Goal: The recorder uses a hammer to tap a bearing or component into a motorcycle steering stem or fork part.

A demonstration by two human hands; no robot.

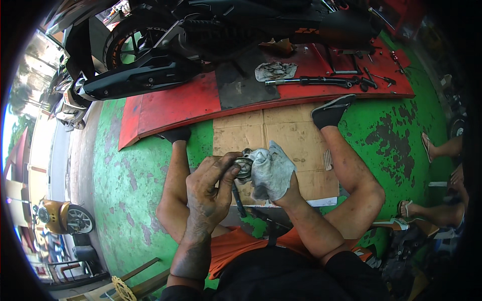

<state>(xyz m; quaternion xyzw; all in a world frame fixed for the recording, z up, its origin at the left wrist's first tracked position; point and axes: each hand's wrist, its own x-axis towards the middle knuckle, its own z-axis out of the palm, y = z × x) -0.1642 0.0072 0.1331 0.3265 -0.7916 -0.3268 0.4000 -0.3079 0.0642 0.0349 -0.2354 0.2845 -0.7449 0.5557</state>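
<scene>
My grease-darkened left hand point(208, 184) pinches a round, ring-shaped metal part point(244, 168) between thumb and fingers. From the right, my right hand point(288, 196) presses a smudged white rag point(274, 171) against that part. The rag covers most of the right hand's fingers and some of the metal. Under the two hands lies a sheet of brown cardboard point(301, 131). A dark rod-like tool point(238, 200) shows just below the metal part; I cannot tell whether it is joined to it.
Ahead, a black motorcycle point(145, 75) stands over a red platform point(173, 111). On the platform are a fork tube point(314, 81), a dirty cloth point(275, 71) and several small tools. Another person's legs point(442, 213) are at the right. A yellow scooter point(55, 215) is parked left.
</scene>
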